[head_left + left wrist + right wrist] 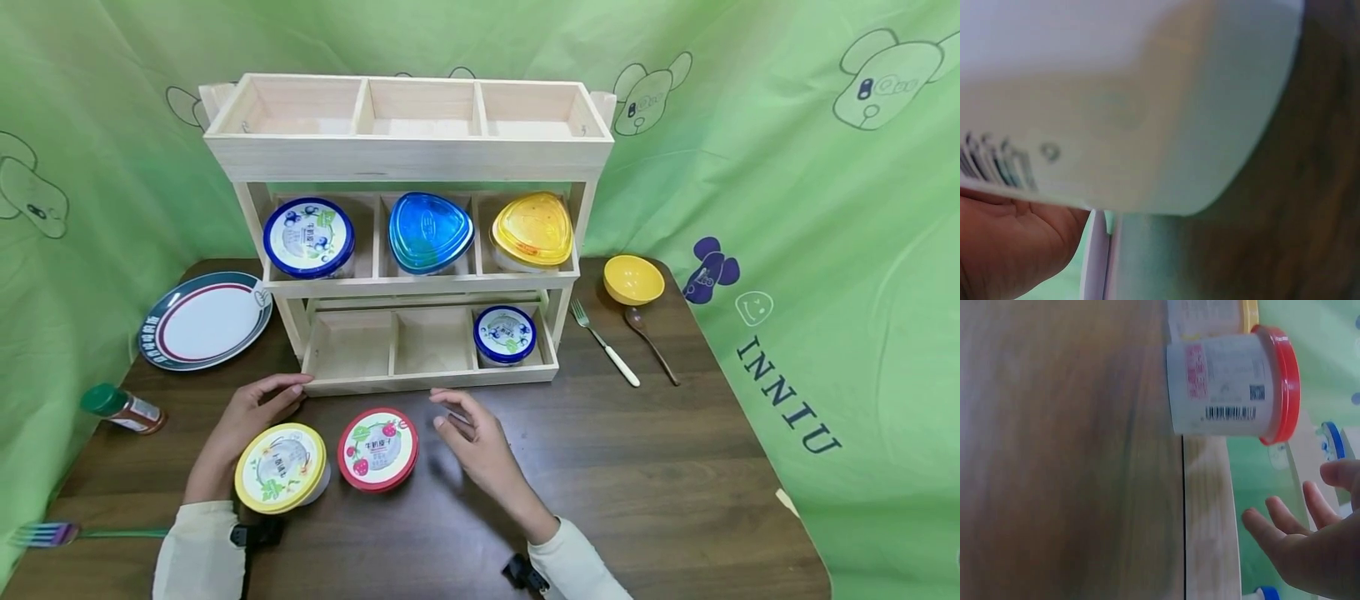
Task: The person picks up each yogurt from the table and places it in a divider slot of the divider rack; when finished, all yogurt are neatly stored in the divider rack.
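Observation:
My left hand point(258, 408) reaches past a yellow-lidded tub point(281, 468), its fingertips right at the front left corner of the wooden shelf rack's point(427, 385) bottom tier. Nothing shows in its fingers. In the left wrist view the white side of a tub point(1116, 125) with a barcode fills most of the picture. My right hand point(480, 446) hovers over the table with fingers spread and slightly bent, holding nothing. To its left stands a red-lidded tub point(378, 450), beside the yellow-lidded one. The right wrist view shows the red-lidded tub upright on the table, apart from the fingers.
Blue-lidded tubs sit on the middle tier point(309, 239) and bottom tier point(505, 333), with blue point(431, 233) and yellow point(534, 229) triangular containers. Around lie a plate point(206, 321), spice jar point(123, 408), multicoloured fork point(56, 534), white-handled fork point(606, 344), spoon point(652, 346) and yellow bowl point(633, 280).

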`<state>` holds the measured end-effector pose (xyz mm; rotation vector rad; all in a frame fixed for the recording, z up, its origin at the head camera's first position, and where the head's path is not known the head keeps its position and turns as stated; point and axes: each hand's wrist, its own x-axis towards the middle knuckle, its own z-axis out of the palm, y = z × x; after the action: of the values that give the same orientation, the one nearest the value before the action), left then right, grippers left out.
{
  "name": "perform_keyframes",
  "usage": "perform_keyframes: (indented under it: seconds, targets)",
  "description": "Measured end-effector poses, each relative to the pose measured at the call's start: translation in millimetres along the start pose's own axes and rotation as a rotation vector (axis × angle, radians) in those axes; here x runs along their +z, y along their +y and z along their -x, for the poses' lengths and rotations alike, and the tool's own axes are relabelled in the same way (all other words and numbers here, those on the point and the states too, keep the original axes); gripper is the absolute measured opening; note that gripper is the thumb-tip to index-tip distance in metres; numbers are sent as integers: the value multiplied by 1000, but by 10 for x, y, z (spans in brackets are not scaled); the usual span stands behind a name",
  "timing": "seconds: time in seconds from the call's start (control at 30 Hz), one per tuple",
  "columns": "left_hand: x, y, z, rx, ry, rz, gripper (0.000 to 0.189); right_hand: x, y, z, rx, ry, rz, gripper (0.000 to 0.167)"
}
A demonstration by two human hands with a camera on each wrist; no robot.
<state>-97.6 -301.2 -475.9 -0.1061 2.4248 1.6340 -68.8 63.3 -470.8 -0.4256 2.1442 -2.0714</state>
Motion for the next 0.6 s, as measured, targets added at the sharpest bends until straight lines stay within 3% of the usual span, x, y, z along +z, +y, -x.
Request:
perform_keyframes:
  seconds: [0.3,0.6]
  targets:
    - [7,-1,-18,1,-2,1,46,103,1,5,88,-147,-13,34]
    - [10,-2,-12,-5,3,-10,45,243,37,35,87,-221,-8,27]
